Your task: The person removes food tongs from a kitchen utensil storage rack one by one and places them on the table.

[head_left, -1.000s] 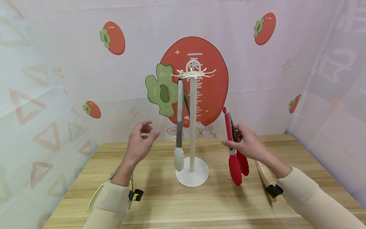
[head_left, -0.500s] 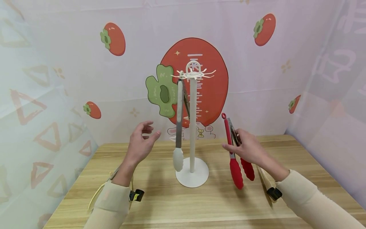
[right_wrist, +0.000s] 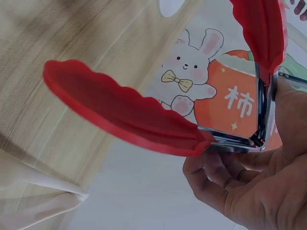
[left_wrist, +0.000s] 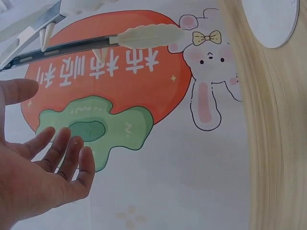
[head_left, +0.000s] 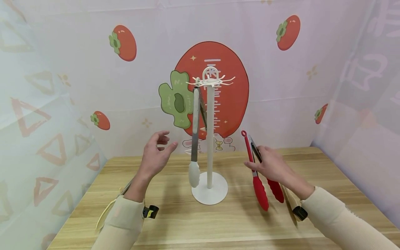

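My right hand holds red-handled kitchen tongs above the table's right side. Thumb and fingers lie on opposite arms, and the scalloped red heads are spread apart, pointing down. White-tipped tongs with grey metal arms hang from the left side of a white hook stand. Left of that stand, my left hand hovers with loosely bent fingers and nothing in it. In the left wrist view its palm and fingers show below the hanging tongs, apart from them.
Under the stand is a round white base on the wooden table. A pale, long item lies beneath my right forearm. Something thin and yellowish lies by my left sleeve. A printed cloth hangs behind.
My right hand has lowered the red tongs, and their heads have spread wider apart. My left hand has shifted very slightly to the right. The hanging tongs remain on the stand.
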Available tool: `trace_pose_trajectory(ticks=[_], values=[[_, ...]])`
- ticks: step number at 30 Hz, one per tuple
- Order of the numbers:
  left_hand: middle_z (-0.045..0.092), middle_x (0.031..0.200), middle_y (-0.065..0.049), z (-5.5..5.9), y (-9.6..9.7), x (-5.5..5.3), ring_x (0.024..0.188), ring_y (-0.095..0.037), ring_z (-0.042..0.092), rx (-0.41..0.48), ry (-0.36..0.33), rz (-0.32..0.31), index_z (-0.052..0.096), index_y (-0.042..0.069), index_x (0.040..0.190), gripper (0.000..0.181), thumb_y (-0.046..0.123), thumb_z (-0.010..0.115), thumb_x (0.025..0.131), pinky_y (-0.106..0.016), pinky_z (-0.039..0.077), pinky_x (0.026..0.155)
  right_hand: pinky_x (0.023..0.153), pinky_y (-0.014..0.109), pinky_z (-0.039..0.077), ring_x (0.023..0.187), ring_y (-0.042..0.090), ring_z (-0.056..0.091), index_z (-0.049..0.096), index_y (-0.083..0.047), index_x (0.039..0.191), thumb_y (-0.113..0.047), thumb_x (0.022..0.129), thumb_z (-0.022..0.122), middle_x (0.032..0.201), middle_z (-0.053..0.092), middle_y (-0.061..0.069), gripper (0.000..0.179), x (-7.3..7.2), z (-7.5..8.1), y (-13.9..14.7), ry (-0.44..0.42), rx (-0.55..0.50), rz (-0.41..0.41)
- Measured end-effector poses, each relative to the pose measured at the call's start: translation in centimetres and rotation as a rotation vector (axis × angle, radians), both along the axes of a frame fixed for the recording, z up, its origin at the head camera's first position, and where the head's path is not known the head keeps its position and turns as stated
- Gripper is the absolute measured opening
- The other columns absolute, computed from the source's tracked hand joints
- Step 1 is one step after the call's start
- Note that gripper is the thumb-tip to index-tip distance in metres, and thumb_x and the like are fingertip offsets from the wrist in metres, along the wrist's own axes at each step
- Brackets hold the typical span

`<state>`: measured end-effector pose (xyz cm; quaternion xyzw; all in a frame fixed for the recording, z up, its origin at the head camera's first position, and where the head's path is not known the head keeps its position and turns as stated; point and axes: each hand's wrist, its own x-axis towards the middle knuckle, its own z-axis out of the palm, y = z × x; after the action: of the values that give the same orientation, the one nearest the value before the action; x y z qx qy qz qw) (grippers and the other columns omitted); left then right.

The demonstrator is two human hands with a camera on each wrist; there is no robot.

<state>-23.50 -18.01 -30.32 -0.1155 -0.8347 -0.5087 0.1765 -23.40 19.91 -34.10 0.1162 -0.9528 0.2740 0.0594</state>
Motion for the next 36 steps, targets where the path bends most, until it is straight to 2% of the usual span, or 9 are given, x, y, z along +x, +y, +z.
trace_pose_trajectory(ticks=[8,12,20,28,36], values=[[0.056,0.120,-0.018,-0.2,0.2,-0.1,0.116,-0.032,0.050,0.003,0.005,-0.007,0.053,0.001,0.139,0.050,0.021,0.070,0.096,-0.050,0.043,0.100,0.053,0.032,0.044,0.068,0.023,0.052,0.053,0.003,0.103,-0.044,0.088,0.076,0.085,0.052,0.011,0.054,-0.3,-0.7,-0.3,-0.008,0.056,-0.053],[0.055,0.120,-0.018,-0.3,0.2,-0.1,0.116,-0.032,0.050,0.002,0.003,-0.010,0.052,0.001,0.139,0.050,0.022,0.069,0.096,-0.051,0.043,0.101,0.051,0.031,0.044,0.064,0.021,0.052,0.053,0.004,0.103,-0.044,0.088,0.076,0.082,0.052,0.011,0.055,-0.4,-1.2,-0.5,-0.046,0.087,-0.064],[0.055,0.120,-0.018,-0.3,0.3,0.0,0.116,-0.034,0.050,0.001,-0.005,-0.014,0.052,0.001,0.139,0.050,0.021,0.069,0.096,-0.049,0.043,0.101,0.048,0.031,0.043,0.056,0.019,0.051,0.053,-0.003,0.091,-0.046,0.089,0.073,0.072,0.054,0.007,0.047,-0.5,-1.9,-0.8,-0.077,0.180,-0.091],[0.055,0.120,-0.018,-0.2,0.5,0.0,0.116,-0.033,0.050,0.006,-0.002,-0.021,0.052,0.002,0.139,0.050,0.024,0.068,0.098,-0.047,0.043,0.100,0.048,0.030,0.042,0.057,0.019,0.051,0.054,0.000,0.094,-0.042,0.090,0.073,0.073,0.053,0.008,0.046,-0.7,-2.6,-1.1,-0.110,0.170,-0.087],[0.056,0.120,-0.016,0.0,1.0,-0.2,0.116,-0.032,0.051,0.031,0.007,-0.043,0.053,0.003,0.139,0.050,0.026,0.068,0.098,-0.045,0.044,0.099,0.050,0.031,0.041,0.061,0.022,0.051,0.053,0.000,0.092,-0.042,0.089,0.074,0.074,0.052,0.009,0.047,-0.9,-3.0,-1.2,-0.111,0.211,-0.086]])
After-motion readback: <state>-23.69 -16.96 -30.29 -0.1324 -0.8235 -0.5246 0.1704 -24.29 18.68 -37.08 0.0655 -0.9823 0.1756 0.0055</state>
